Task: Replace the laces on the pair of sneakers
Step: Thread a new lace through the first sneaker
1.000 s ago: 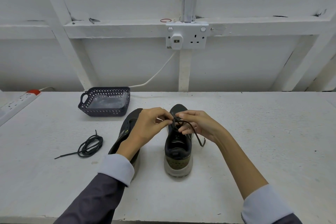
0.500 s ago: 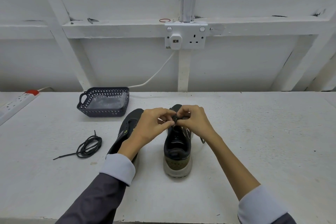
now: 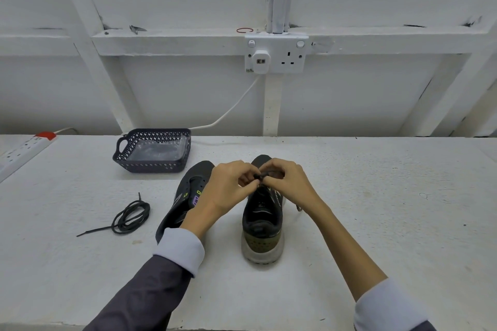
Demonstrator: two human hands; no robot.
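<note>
- Overhead, a white double wall socket (image 3: 274, 55) sits on a white-painted timber-framed wall, one plug's cable trailing down to the rough white bench (image 3: 376, 209).
- Left hand (image 3: 228, 191) and right hand (image 3: 287, 183) both pinch the black lace (image 3: 259, 176) over the upright sneaker (image 3: 262, 226).
- Just beside it lies the tilted second sneaker (image 3: 185, 204).
- A coiled spare lace (image 3: 129, 216), a dark perforated basket (image 3: 153, 152) and a power strip (image 3: 24, 149) sit further left.
</note>
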